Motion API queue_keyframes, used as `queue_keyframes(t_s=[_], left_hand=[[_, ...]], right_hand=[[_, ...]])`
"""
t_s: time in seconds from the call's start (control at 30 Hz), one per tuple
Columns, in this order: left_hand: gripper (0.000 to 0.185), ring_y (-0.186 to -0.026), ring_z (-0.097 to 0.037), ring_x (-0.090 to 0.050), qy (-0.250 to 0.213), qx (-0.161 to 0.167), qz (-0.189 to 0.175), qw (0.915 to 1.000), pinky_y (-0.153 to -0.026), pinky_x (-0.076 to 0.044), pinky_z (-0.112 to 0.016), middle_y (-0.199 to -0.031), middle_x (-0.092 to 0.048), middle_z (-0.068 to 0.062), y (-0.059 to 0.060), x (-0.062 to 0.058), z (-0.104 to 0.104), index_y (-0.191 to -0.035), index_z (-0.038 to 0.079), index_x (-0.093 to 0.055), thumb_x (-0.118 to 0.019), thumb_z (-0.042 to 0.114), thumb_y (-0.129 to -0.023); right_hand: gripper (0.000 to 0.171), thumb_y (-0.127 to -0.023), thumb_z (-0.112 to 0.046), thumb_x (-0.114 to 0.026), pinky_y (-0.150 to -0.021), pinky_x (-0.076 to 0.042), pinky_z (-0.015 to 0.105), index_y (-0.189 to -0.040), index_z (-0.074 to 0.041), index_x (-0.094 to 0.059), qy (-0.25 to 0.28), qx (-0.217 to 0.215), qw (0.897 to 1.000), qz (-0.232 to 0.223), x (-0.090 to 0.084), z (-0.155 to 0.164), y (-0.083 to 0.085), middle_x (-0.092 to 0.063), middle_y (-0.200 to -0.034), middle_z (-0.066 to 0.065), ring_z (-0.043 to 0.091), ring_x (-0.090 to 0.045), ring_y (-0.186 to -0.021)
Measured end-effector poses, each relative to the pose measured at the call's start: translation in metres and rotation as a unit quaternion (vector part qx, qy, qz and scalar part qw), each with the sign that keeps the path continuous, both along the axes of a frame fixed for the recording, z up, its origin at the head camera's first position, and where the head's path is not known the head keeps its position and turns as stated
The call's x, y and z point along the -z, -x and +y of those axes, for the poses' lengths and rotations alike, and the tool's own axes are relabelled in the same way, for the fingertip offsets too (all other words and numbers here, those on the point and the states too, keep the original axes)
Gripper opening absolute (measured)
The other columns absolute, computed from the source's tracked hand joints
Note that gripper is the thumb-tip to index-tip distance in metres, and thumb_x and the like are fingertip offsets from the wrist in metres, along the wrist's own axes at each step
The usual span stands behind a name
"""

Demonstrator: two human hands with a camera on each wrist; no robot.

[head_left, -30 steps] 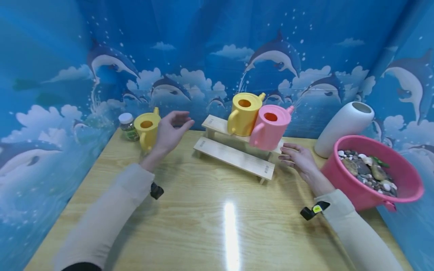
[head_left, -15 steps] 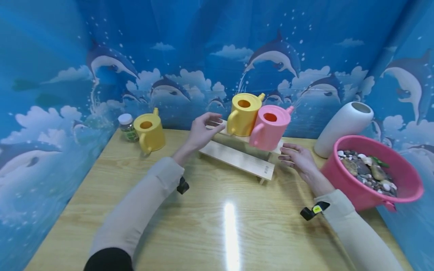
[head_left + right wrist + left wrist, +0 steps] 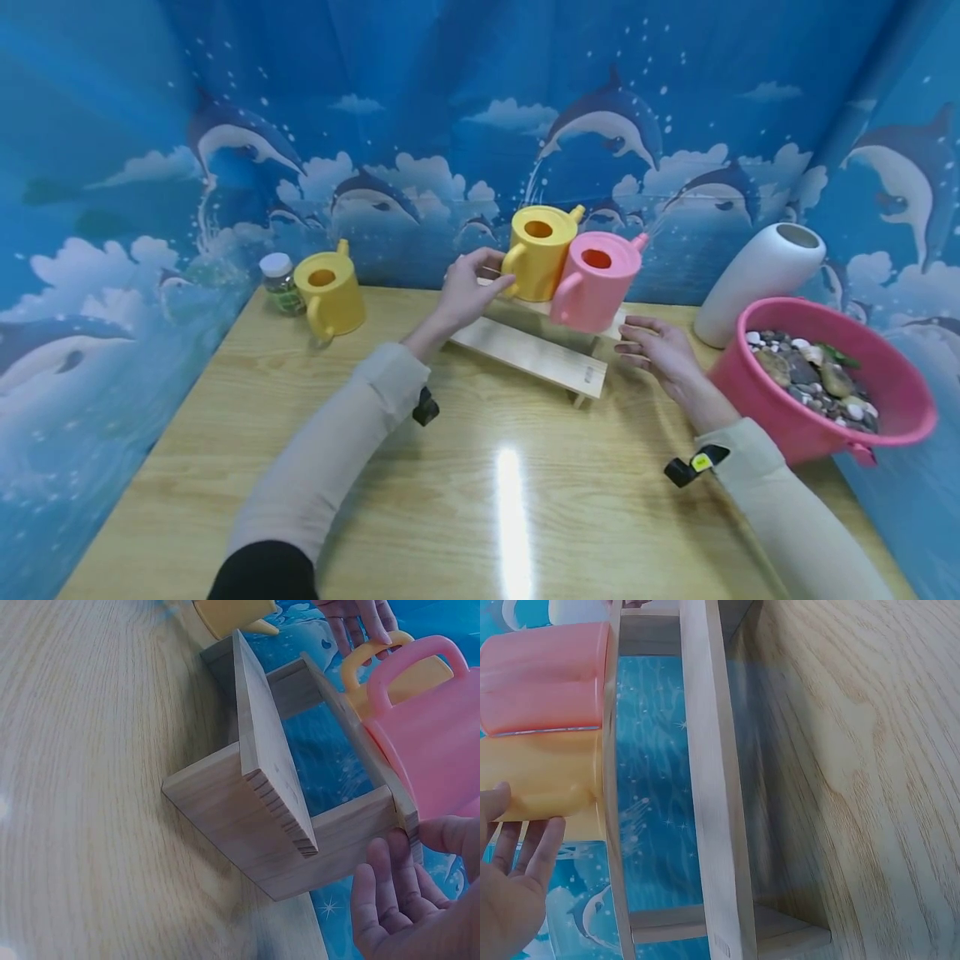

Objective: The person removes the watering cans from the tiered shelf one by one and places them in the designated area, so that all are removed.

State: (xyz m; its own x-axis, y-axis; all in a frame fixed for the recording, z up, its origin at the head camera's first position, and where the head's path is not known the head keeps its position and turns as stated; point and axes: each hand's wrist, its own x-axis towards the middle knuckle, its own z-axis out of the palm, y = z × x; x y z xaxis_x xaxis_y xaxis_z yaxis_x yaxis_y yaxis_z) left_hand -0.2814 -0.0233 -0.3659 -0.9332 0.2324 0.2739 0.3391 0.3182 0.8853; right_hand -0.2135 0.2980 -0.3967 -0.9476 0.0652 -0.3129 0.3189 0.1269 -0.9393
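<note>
On the upper step of a two-step wooden stand [image 3: 528, 350], a yellow watering can [image 3: 542, 271] and a pink watering can [image 3: 596, 292] stand side by side. My left hand [image 3: 467, 293] pinches the yellow can's handle [image 3: 351, 671], thumb on one side and fingers on the other. At the stand's right end my right hand [image 3: 660, 354] grips the upper board [image 3: 401, 799], its thumb on top and fingertips against the underside. In the left wrist view the yellow can [image 3: 540, 769] lies between my thumb and fingers and the pink can [image 3: 544, 679].
Another yellow watering can [image 3: 337, 304] stands at the back left, beside a small jar [image 3: 283, 290] with a white lid. On the right, a pink bucket [image 3: 772, 425] holds stones [image 3: 813, 383], with a white vase [image 3: 757, 287] leaning behind it. A dolphin-print curtain [image 3: 450, 100] surrounds the table.
My left hand has moved right, from beside the back-left yellow watering can to the handle of the yellow one on the stand. My right hand has stayed at the board's end.
</note>
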Motion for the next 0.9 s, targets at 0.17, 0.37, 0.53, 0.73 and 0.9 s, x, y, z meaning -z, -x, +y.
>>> queue_keyframes(t_s=[0.17, 0.37, 0.53, 0.73, 0.9], left_hand=[[0.029, -0.112, -0.029, -0.071, 0.0, 0.001, -0.009, 1.0, -0.09, -0.064, -0.041, -0.121, -0.073, -0.012, -0.002, 0.0, -0.005, -0.124, 0.008, -0.069, -0.076, 0.02, -0.099], [0.027, -0.11, -0.031, -0.071, -0.023, -0.015, 0.004, 0.9996, -0.092, -0.064, -0.046, -0.12, -0.072, -0.015, -0.008, 0.003, -0.022, -0.121, 0.005, -0.067, -0.076, 0.015, -0.098], [0.026, -0.109, -0.031, -0.07, -0.032, -0.042, 0.028, 0.9982, -0.098, -0.061, -0.049, -0.119, -0.072, -0.015, -0.012, 0.007, -0.043, -0.121, 0.005, -0.067, -0.076, 0.014, -0.098], [0.029, -0.113, -0.03, -0.069, -0.032, -0.078, 0.036, 0.9958, -0.107, -0.056, -0.052, -0.121, -0.072, -0.015, -0.018, 0.014, -0.072, -0.124, 0.005, -0.066, -0.076, 0.016, -0.098], [0.031, -0.111, -0.031, -0.068, -0.051, -0.101, 0.049, 0.9924, -0.107, -0.056, -0.051, -0.119, -0.071, -0.02, -0.023, 0.018, -0.093, -0.123, 0.0, -0.065, -0.076, 0.013, -0.097]], right_hand=[[0.068, -0.107, -0.026, -0.061, -0.085, -0.063, 0.019, -0.162, 0.001, -0.031, 0.003, -0.002, 1.0, -0.002, -0.001, 0.001, -0.001, -0.066, -0.099, -0.017, 0.002, -0.074, -0.089], [0.069, -0.107, -0.027, -0.061, -0.085, -0.063, 0.019, -0.163, 0.0, -0.031, 0.004, -0.005, 1.0, -0.001, 0.0, 0.001, -0.001, -0.066, -0.099, -0.016, 0.002, -0.074, -0.089], [0.068, -0.107, -0.027, -0.062, -0.087, -0.064, 0.021, -0.162, 0.001, -0.032, 0.002, -0.004, 1.0, 0.003, 0.0, 0.0, -0.002, -0.066, -0.099, -0.016, 0.002, -0.073, -0.088], [0.067, -0.107, -0.028, -0.061, -0.09, -0.064, 0.022, -0.161, 0.001, -0.033, -0.001, -0.005, 1.0, 0.003, 0.0, 0.0, -0.002, -0.067, -0.1, -0.017, 0.002, -0.074, -0.089], [0.066, -0.107, -0.027, -0.062, -0.089, -0.064, 0.022, -0.16, 0.001, -0.035, 0.011, -0.007, 1.0, 0.005, 0.0, 0.0, -0.003, -0.068, -0.099, -0.017, 0.002, -0.074, -0.088]])
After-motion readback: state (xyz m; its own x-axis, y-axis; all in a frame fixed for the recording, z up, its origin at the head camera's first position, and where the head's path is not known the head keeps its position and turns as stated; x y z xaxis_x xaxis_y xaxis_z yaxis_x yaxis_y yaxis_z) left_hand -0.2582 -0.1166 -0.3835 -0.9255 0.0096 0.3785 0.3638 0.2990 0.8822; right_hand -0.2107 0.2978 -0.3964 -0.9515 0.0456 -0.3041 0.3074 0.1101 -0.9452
